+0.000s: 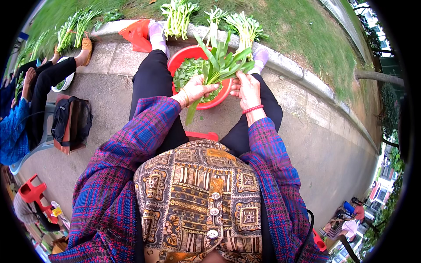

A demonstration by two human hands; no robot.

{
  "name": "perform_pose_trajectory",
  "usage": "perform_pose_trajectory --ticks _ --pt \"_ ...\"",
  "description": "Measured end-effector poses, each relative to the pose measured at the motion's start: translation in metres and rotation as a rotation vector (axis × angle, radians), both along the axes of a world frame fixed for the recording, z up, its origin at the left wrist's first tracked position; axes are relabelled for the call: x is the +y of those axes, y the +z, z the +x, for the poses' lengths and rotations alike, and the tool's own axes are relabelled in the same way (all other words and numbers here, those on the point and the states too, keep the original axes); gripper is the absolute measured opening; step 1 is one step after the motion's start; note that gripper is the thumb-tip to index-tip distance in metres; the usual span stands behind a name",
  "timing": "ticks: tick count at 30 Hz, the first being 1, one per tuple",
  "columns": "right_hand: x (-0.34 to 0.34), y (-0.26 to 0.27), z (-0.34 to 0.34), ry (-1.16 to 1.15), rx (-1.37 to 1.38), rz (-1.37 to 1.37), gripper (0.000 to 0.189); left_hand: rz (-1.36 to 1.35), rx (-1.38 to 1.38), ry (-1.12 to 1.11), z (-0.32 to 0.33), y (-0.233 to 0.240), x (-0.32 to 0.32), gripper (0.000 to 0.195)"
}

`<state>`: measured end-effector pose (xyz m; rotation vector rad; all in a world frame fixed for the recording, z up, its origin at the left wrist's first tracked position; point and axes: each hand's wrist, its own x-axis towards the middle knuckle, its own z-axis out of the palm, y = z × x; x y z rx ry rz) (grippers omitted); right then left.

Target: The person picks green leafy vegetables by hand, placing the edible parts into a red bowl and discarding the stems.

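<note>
My left hand [194,88] grips a bunch of long-leaved greens [221,62], probably water spinach, by the stems. Its leaves fan out up and to the right, and one broad leaf hangs below the hand. At the right edge of that bunch is my right hand [246,88], fingers curled and thumb against the leaves; whether it pinches one is unclear. Under both hands stands a red plastic basin [227,93], between my feet. Cut green pieces [188,71] lie inside it, partly hidden by my hands and the bunch.
On the stone kerb [289,62] lie a thick bundle of greens [179,19], a smaller bunch [214,19] and a tied bundle [245,31]. A red plastic bag [136,34] is by my left foot. Leftward are a seated person [14,128], a white basket [68,80] and a black bag [62,118].
</note>
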<state>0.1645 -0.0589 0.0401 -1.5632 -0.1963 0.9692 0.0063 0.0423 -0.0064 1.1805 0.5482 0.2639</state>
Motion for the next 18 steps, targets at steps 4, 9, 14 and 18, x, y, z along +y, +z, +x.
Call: perform_pose_trajectory --ticks 4,9,14,18 --pt "-0.007 -0.008 0.004 0.047 0.084 0.138 0.015 -0.143 -0.039 0.017 0.0 -0.001 0.001 0.016" --pt "-0.014 -0.012 0.005 0.04 0.122 0.17 0.012 -0.37 -0.09 0.085 0.0 0.003 0.003 0.013" --pt "-0.014 -0.013 0.003 0.033 0.08 0.188 0.013 -0.287 -0.054 0.106 0.0 0.001 0.004 0.01" --pt "-0.014 -0.016 0.01 0.133 -0.057 0.123 0.015 -0.228 -0.005 0.085 -0.001 -0.002 0.006 0.009"
